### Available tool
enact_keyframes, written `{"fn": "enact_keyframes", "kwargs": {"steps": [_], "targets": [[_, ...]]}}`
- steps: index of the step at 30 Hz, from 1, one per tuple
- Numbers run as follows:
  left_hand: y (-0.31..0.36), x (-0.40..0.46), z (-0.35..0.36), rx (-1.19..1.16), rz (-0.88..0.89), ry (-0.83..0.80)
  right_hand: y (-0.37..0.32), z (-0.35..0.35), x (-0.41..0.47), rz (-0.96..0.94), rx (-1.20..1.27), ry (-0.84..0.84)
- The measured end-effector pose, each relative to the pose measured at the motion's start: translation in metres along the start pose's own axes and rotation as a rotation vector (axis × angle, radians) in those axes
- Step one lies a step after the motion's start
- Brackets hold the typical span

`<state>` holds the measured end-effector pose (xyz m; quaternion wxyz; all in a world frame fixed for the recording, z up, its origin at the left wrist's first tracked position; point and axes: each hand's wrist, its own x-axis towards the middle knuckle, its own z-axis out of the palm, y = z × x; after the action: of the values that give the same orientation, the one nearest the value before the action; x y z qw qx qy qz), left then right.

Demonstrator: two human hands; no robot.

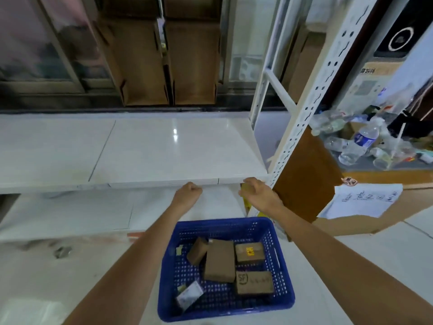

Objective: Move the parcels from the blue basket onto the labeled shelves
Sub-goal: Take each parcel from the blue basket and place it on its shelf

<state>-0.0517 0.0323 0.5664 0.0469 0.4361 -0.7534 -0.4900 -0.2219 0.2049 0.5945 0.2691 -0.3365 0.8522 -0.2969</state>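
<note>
Parcels, four brown cardboard boxes (220, 260) and a flat white packet (188, 294), lie in the blue plastic basket (284, 299) below the white metal shelf (164, 146). Above the basket, the left hand (188, 192) is fisted, apparently empty. The right hand (259, 193) curls its grip around a small brownish item at the shelf's front edge, probably to place it.

Both forearms run off the bottom edge, so elbows and sleeves are out of view. The left hand (187, 192) is curled away from the camera at the shelf (164, 148) lip; its fingers are hidden, and whether it holds anything cannot be told. The right hand (259, 192), also at the lip, covers most of a small brown-yellow thing (244, 186), too blurred to name. The shelf's left end is cut by the frame. In the basket (284, 299) below the shelf, the white packet (189, 293) print is unreadable. The note (365, 199) right of the shelf is handwritten, too small to read.
</note>
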Motion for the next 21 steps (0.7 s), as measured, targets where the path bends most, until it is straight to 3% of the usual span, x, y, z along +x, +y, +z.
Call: {"fn": "enact_keyframes", "kwargs": {"steps": [9,16,21], "targets": [[-0.242,0.105,0.142,0.139,-0.095,-0.003,0.199,0.207,0.099,0.015,-0.103,-0.119],[-0.402,0.187,0.236,0.243,-0.110,-0.049,0.312,0.356,0.175,-0.043,-0.134,-0.209],[-0.481,0.235,0.291,0.545,0.006,-0.093,0.366,0.437,0.223,-0.081,-0.251,-0.331]]}}
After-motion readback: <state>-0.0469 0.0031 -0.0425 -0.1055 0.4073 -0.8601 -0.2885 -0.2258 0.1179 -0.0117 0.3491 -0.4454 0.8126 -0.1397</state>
